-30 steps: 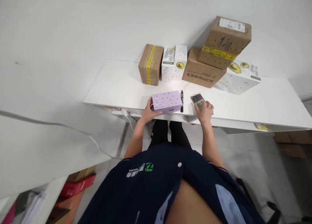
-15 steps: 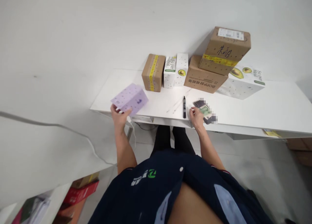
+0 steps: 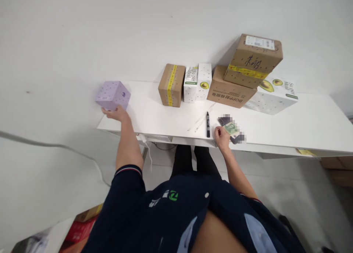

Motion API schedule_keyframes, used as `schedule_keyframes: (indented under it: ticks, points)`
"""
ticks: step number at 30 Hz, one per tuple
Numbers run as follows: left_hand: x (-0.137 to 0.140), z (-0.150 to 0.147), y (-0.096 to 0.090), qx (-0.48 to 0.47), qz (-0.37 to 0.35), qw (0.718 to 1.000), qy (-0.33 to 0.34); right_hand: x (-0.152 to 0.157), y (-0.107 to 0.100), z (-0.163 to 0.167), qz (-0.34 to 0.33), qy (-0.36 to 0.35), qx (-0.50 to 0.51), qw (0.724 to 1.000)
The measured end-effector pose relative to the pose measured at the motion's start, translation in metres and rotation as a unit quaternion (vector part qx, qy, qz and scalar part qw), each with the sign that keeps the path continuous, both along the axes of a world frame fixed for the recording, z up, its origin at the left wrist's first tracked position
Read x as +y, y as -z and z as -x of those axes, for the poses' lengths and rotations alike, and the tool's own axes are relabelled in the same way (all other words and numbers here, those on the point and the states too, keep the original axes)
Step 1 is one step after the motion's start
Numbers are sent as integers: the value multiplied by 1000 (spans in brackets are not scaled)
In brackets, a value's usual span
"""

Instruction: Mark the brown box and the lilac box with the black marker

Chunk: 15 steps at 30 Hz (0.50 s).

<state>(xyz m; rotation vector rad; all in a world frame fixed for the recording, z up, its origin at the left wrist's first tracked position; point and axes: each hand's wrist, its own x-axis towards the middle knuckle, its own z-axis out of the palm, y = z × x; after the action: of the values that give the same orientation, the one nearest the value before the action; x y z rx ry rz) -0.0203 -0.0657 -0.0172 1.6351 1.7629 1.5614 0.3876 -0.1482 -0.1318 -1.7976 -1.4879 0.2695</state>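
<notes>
At the far left end of the white desk, my left hand (image 3: pixel 117 114) grips the near side of a purple speckled box (image 3: pixel 113 94). Its fingers go under the lower front of the box and are partly hidden. My right hand (image 3: pixel 222 137) rests at the desk's front edge with its fingers curled in; whether anything lies within them I cannot make out. Just right of it is a dark phone (image 3: pixel 236 138), partly pixelated, with a green banknote (image 3: pixel 231 128) on it. A black marker (image 3: pixel 207 124) lies to the left of that hand.
Along the wall stand a taped brown carton (image 3: pixel 171 85), two narrow white boxes (image 3: pixel 204 82) with avocado prints, two stacked cartons (image 3: pixel 253 62) and a larger white box (image 3: pixel 271 98). A white cable (image 3: pixel 149 150) hangs below the front edge of the white desk (image 3: pixel 311 124).
My left hand has moved the purple box left and back to the desk's far end, and the box has turned. My right hand has stayed beside the phone, its fingers more curled.
</notes>
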Motion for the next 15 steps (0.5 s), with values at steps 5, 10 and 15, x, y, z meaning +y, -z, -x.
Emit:
schedule_keyframes:
  ticks: [5, 10, 15]
  points:
    - [22, -65, 11, 10, 15, 1000, 16, 1, 5, 0, -18, 8, -6, 1000]
    - [66, -120, 38, 21, 37, 999, -17, 1, 6, -1, -22, 1, -10, 1000]
    - [99, -156, 47, 3, 58, 996, -74, 0, 4, -1, -21, -5, -11, 1000]
